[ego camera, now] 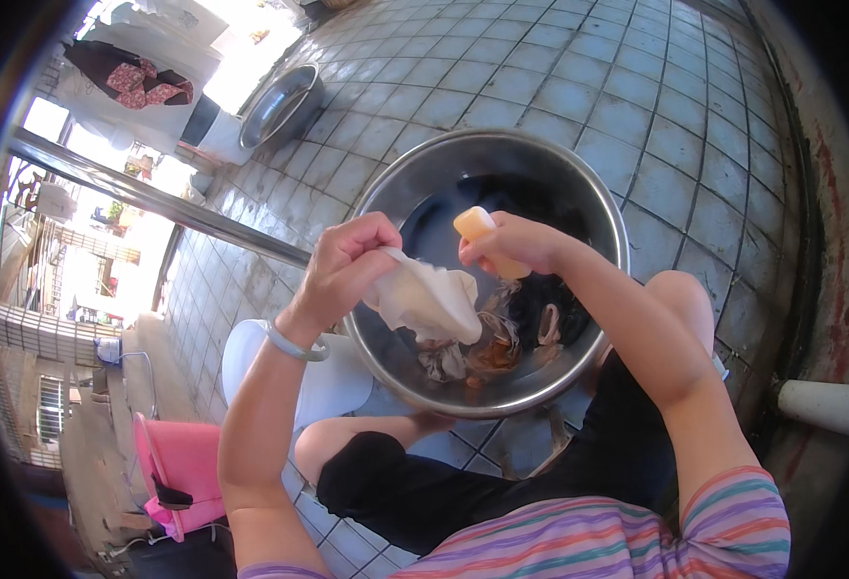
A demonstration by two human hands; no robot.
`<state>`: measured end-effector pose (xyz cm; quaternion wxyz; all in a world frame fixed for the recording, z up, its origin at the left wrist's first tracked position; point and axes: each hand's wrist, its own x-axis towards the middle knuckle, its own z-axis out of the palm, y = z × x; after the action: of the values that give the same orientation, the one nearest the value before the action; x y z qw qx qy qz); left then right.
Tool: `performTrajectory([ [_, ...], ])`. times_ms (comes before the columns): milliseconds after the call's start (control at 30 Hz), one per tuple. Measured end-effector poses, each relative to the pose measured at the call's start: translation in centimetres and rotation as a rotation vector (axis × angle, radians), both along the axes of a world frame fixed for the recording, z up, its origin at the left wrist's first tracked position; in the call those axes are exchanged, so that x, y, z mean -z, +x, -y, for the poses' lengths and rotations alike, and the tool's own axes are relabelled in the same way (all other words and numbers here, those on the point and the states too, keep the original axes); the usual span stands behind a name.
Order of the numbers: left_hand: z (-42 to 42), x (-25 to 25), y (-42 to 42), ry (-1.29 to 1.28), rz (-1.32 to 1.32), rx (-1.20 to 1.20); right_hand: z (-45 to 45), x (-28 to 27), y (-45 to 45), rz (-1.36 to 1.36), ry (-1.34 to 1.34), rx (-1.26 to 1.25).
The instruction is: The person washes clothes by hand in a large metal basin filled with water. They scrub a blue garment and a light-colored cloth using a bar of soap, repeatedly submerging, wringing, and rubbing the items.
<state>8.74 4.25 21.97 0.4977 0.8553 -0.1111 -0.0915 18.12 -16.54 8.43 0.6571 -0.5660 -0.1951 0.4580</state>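
My left hand [352, 271] grips the upper edge of a white cloth [432, 297], which hangs bunched over the near left part of a large round metal basin [482, 411]. To its right, my right hand [515, 246] is closed around a pale yellow bar of soap [476, 223], held above the basin. Dark water and dark fabric [540, 195] lie in the basin. Near its front wall are a crumpled greyish cloth [445, 362], a brown piece of fabric [495, 354] and a pinkish strip [549, 326]. The cloth and the soap are apart.
A white plastic bucket [334, 380] lies against the basin's left side. Farther left is a pink bucket [186, 449]. A metal rail [157, 199] runs in from the left. A second metal basin [280, 108] leans at the upper left, and a white pipe [822, 407] juts in at the right.
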Motion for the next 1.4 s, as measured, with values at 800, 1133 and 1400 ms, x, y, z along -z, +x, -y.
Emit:
performTrajectory([
  [800, 3.2, -0.2, -2.6, 0.448, 0.223, 0.461, -3.7, 9.7, -3.2, 0.152, -0.754, -0.221],
  [1133, -2.0, 1.2, -5.3, 0.827, 0.123, 0.287, -0.4, 8.4, 2.0, 0.83, -0.671, 0.402],
  [1400, -7.6, 4.7, -5.5, 0.862, 0.314, 0.094, 0.8, -1.4, 2.2, 1.149, -0.2, 0.834],
])
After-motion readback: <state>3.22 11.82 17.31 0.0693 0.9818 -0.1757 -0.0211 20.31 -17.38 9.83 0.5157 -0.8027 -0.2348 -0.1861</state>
